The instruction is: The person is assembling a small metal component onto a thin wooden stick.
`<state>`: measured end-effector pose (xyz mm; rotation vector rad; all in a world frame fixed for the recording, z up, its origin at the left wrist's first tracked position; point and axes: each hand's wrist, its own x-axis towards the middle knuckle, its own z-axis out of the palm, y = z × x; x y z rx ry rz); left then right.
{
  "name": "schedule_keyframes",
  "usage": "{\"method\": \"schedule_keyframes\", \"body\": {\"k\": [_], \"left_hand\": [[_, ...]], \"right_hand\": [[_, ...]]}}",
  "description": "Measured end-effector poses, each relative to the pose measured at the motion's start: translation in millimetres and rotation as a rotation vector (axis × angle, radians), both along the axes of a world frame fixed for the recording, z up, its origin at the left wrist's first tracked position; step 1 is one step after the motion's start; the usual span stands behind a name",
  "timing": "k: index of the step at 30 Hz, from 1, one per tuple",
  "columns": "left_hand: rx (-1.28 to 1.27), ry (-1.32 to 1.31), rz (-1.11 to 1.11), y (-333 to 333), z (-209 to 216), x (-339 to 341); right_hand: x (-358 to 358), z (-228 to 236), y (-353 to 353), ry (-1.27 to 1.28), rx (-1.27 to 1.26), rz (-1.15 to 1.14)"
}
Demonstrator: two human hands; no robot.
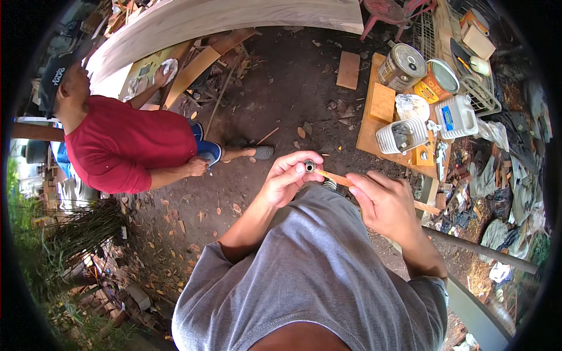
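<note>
My left hand (288, 178) pinches a small round metal fitting (309, 167) between thumb and fingers, its dark open end facing up. A thin, flat wooden stick (338, 179), orange-brown with a yellowish tip, is in the closed fingers of my right hand (383, 202). The stick's tip points left and lies close beside the fitting; I cannot tell whether they touch. Both hands are in front of my grey shirt. Below the stick, a coiled or ribbed piece (329, 183) is partly hidden.
At the right, a wooden table (367, 130) carries paint cans (407, 64), a grey plastic tub (401, 136) and a white jug (456, 117). At the left, a person in a red shirt (129, 140) wipes a board with a white cloth (168, 70). A long plank (234, 16) spans the far side.
</note>
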<state>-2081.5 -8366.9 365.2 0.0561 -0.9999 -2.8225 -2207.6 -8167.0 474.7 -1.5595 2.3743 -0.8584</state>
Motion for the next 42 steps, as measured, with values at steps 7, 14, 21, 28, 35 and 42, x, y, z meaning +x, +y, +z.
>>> {"method": "schedule_keyframes", "body": {"k": [7, 14, 21, 28, 35, 42], "left_hand": [[-0.201, -0.006, 0.074, 3, 5, -5], [-0.728, -0.104, 0.165, -4, 23, -6], [-0.955, -0.025, 0.252, -2, 36, -13], [-0.870, -0.022, 0.170, -8, 32, -12], [-0.565, -0.063, 0.238, -30, 1, -6], [-0.089, -0.070, -0.002, 1, 7, -14]], "right_hand": [[-5, 11, 0, 0.147, 0.084, 0.056], [-5, 20, -1, 0.251, 0.189, 0.065], [-7, 10, -9, 0.303, 0.174, 0.097], [-15, -25, -8, -0.157, -0.133, 0.071], [-17, -36, 11, -0.389, -0.214, -0.054], [-15, -29, 11, -0.329, -0.184, -0.055]]}}
